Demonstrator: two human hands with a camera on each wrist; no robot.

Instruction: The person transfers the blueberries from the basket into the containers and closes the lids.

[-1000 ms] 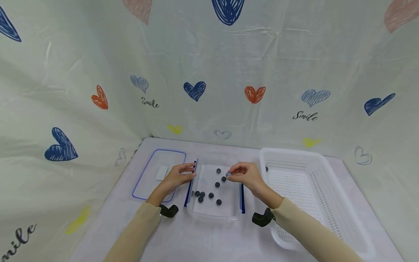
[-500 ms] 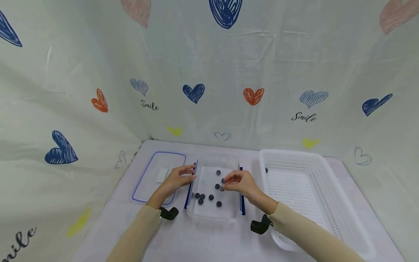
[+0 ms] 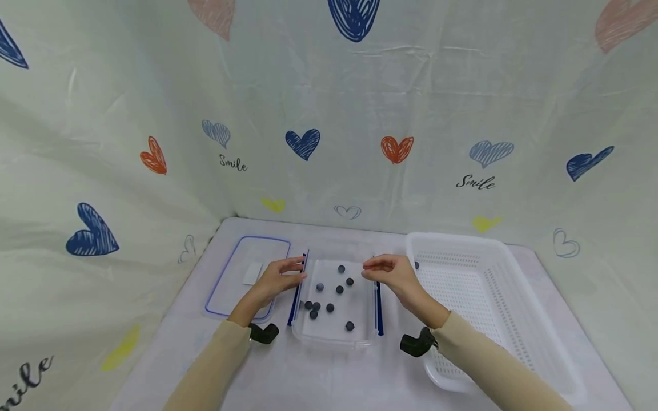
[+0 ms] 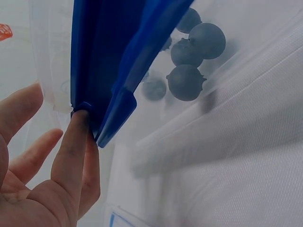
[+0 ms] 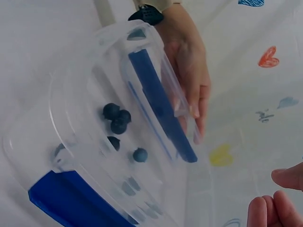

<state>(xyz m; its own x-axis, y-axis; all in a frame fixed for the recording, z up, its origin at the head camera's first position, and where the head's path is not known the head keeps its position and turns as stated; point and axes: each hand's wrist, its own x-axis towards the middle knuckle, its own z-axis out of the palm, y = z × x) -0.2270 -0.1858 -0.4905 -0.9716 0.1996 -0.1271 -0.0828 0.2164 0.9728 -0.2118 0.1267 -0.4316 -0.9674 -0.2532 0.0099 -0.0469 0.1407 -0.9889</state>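
Several dark blueberries (image 3: 340,289) lie scattered on the bottom of a clear plastic box (image 3: 334,343) with blue side clips. My left hand (image 3: 275,281) is at the box's left side. In the left wrist view, its fingertip touches the hanging blue clip (image 4: 106,61), the fingers fairly straight. My right hand (image 3: 394,275) hovers over the box's right edge. Nothing shows between its thumb and fingertips, which stand apart in the right wrist view. Blueberries (image 5: 118,125) also show through the box wall there.
A white perforated basket (image 3: 480,297) stands to the right, with a dark blueberry (image 3: 417,265) by its left wall. Left of the box lies a clear lid (image 3: 233,291) with a blue rim and a white label (image 3: 252,273). A heart-printed curtain (image 3: 349,177) hangs behind.
My right hand has let go of a blueberry, now lying left of centre in the box, and drawn back rightward. A blueberry near the front has shifted slightly right. The left hand stays put.
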